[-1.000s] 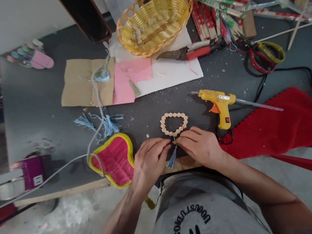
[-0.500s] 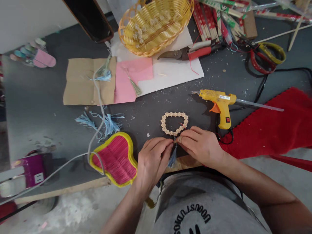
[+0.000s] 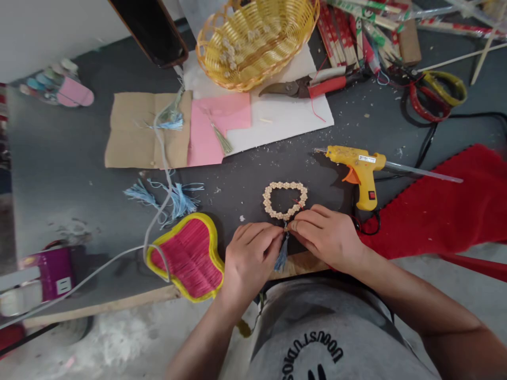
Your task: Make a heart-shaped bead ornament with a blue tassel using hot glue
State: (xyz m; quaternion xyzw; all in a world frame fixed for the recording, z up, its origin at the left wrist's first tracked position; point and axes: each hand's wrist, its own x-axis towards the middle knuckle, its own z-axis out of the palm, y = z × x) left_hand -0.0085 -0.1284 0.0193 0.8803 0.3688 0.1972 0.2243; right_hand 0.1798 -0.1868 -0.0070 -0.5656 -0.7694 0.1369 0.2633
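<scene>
A heart-shaped ring of small pale beads [image 3: 268, 202] lies near the table's front edge. From its lower point hangs a blue tassel [image 3: 281, 255]. My left hand [image 3: 250, 253] and my right hand [image 3: 328, 236] meet at the top of this tassel, just below the ring, each with thumb and fingers pinched on it. A small pale piece shows between the fingertips, too small to make out. Right of the ring lies a yellow glue gun [image 3: 358, 163]. More blue tassels [image 3: 180, 203] rest to the left.
A pink and yellow shape [image 3: 190, 256] lies by my left wrist, under a pale cable. Behind are a yellow basket [image 3: 257, 45], snips [image 3: 328, 84], scissors [image 3: 430, 100], brown paper [image 3: 134, 132] and a phone [image 3: 152, 31]. Red cloth [image 3: 443, 206] covers the right side.
The view has shifted very slightly. Both hands keep their pinch at the top of the tassel, with almost no movement.
</scene>
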